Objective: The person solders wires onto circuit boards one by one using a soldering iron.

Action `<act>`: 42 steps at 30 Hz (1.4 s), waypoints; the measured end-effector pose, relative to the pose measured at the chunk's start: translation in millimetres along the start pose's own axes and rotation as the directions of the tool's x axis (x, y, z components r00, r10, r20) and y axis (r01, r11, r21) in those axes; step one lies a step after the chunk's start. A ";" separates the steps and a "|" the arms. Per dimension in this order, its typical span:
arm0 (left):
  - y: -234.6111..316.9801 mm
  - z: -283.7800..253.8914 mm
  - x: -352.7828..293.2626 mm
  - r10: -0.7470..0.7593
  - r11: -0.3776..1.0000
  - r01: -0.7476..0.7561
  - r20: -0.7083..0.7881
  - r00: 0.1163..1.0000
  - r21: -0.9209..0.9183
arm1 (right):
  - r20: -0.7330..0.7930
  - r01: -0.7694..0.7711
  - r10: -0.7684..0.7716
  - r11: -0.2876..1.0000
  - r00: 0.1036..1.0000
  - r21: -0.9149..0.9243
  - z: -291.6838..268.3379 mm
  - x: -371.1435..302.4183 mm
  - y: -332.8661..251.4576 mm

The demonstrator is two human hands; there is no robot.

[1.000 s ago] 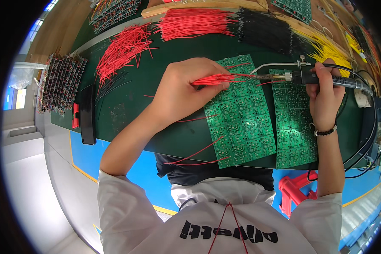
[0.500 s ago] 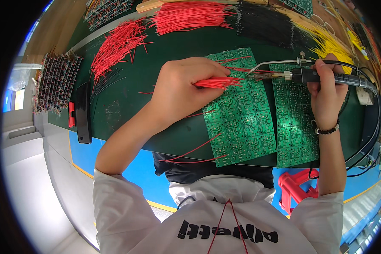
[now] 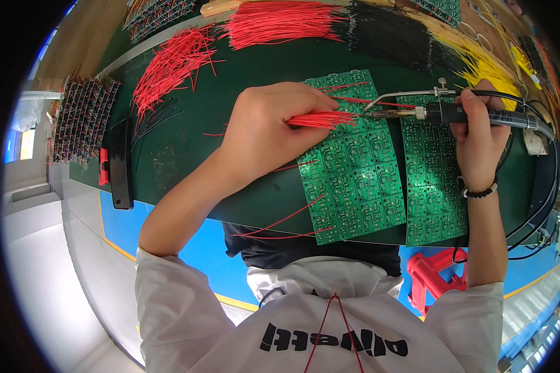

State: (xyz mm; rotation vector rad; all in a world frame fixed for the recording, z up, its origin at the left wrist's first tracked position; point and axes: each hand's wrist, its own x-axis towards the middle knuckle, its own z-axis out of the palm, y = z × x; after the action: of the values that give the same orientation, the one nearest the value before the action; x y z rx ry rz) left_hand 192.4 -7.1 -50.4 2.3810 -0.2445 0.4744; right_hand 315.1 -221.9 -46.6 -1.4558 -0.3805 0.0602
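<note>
My left hand (image 3: pixel 274 121) is closed round a bundle of red wires (image 3: pixel 322 119), whose ends point right over a green circuit board panel (image 3: pixel 354 180). In my right hand (image 3: pixel 479 140) is a soldering iron (image 3: pixel 448 113) with a thin curved metal feed tube (image 3: pixel 404 94) clamped along it. The iron's tip and the tube's end meet near the wire ends, above the upper part of the panel. Several single red wires (image 3: pixel 286 217) stick out from the panel's left side. Beside it on the right lies a second green panel (image 3: pixel 435 199), partly under my right hand.
Along the far side lie piles of red wires (image 3: pixel 280 25), black wires (image 3: pixel 389 37) and yellow wires (image 3: pixel 488 68). Another red wire pile (image 3: pixel 174 68) lies left, near a black phone (image 3: pixel 122 165). Stacked boards (image 3: pixel 84 118) stand at the left edge. A red stool (image 3: pixel 432 276) is below the table.
The soldering iron has shifted very slightly left, and its tip sits a little differently by the wire ends. My left hand stays nearly in place with the red wires.
</note>
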 end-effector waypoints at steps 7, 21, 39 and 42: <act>1.0 -0.3 0.2 -0.010 1.000 0.010 0.006 1.000 0.007 | 0.010 0.039 -0.039 0.999 0.999 -0.013 -1.0 -0.9 0.5; -4.7 4.2 0.5 0.067 0.998 -0.068 -0.087 0.994 -0.010 | 0.058 0.129 -0.128 0.991 0.990 -0.020 1.6 -3.6 -0.1; 1.6 3.1 -0.2 0.006 1.000 -0.005 -0.041 0.999 0.022 | 0.065 0.154 -0.152 0.988 0.986 -0.025 -1.4 -4.6 -1.1; 1.4 3.0 -0.7 0.005 1.000 -0.004 -0.043 0.999 0.020 | 0.095 0.154 -0.151 0.988 0.984 -0.021 -1.2 -4.6 -1.5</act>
State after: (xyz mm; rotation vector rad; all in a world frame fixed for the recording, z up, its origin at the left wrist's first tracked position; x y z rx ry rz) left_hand 192.1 -10.1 -51.9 2.3867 -0.2267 0.5324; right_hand 310.8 -224.5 -46.1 -1.4510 -0.5697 -0.0007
